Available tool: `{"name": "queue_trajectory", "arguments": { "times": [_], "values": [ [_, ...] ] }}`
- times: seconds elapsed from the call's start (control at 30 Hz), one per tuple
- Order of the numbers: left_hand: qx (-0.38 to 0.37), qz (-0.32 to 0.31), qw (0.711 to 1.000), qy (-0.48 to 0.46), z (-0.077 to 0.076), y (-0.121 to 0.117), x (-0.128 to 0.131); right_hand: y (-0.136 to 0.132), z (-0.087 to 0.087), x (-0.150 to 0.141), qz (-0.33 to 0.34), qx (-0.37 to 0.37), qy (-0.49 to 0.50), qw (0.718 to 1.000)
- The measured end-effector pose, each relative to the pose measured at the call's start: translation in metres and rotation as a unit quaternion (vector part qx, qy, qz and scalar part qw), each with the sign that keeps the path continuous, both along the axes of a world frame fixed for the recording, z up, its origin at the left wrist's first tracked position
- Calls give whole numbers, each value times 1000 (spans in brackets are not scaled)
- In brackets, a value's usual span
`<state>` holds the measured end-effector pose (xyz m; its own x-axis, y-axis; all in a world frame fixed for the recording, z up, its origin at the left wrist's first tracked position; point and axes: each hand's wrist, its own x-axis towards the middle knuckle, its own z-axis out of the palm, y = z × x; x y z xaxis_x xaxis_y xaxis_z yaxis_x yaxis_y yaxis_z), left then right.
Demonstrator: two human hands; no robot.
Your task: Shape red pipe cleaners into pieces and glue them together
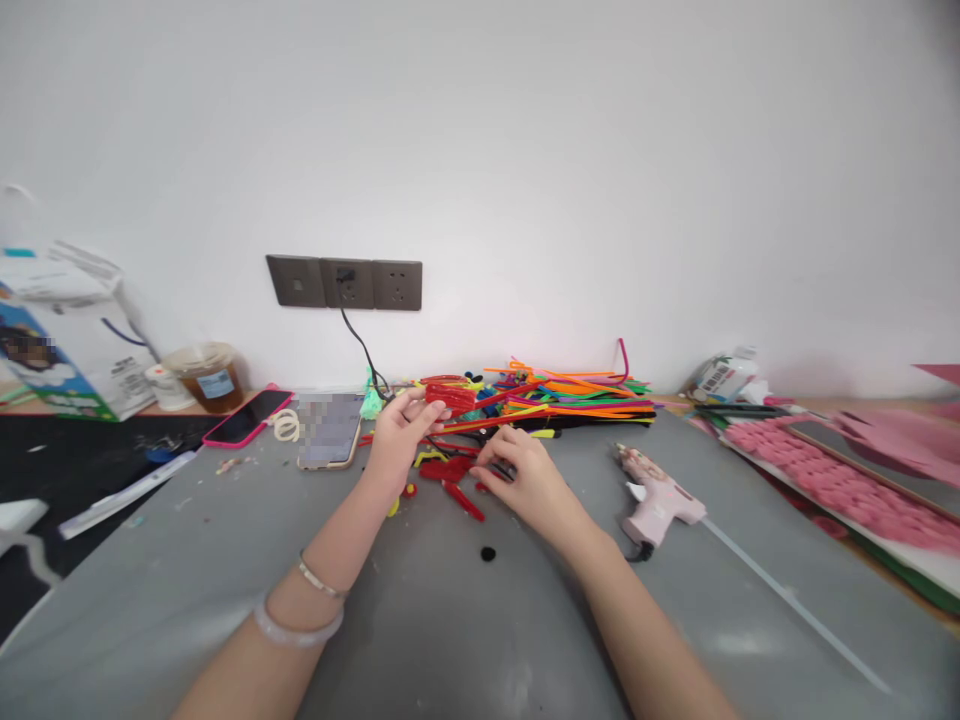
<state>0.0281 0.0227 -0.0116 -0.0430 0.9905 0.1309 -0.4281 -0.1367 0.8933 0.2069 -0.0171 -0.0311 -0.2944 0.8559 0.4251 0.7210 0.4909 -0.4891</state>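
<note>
My left hand (405,430) is closed on a flat red piece of pipe cleaners (450,400), gripped between thumb and fingers and held up in front of the pipe cleaner pile. Lower down and to the right, my right hand (529,480) has its fingers curled and drawn together over the mat; whatever is between the fingertips is too small to make out. Beside those fingertips lies a red fuzzy shape (442,468), with a short red strip (465,502) below it. A yellow bent pipe cleaner (429,458) and a black pompom (488,554) rest nearby.
Behind my hands, many coloured pipe cleaners (577,395) are heaped against the wall. A pink glue gun (660,500) with a long glue stick lies to the right, beside pink woven material (840,470). On the left are two phones (251,418) and a drink cup (214,380).
</note>
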Motion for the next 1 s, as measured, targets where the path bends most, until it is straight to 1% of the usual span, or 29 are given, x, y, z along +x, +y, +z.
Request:
{"name": "queue_trajectory", "arguments": {
  "times": [0.1,0.17,0.23,0.3,0.37,0.47,0.53,0.57,0.63,0.77,0.87,1.0],
  "values": [
    [4,-3,1000,5,0,0,0,-7,2,-8,51,-32,-53,997],
    [4,-2,1000,4,1,-1,0,-10,0,-14,63,-52,-82,993],
    [3,-1,1000,2,0,-1,0,-10,-3,-16,74,-70,-67,993],
    [3,0,1000,2,0,-1,-1,-8,-5,-14,96,-108,6,990],
    [6,-1,1000,3,-1,0,-1,-4,-4,-8,113,-173,107,973],
    [13,-2,1000,7,-2,1,-2,0,2,3,137,-279,244,918],
    [10,2,1000,10,-2,1,-3,2,7,12,144,-311,307,888],
    [6,4,1000,9,-2,1,-3,4,8,16,139,-313,329,880],
    [0,3,1000,10,-3,1,-2,7,10,24,112,-298,364,875],
    [-4,-8,1000,30,-7,4,-2,14,8,36,62,-287,422,858],
    [-1,-17,999,42,-12,7,-2,15,9,38,36,-309,443,841],
    [4,-32,998,46,-16,9,-3,13,9,37,24,-349,460,816]
  ]
}}
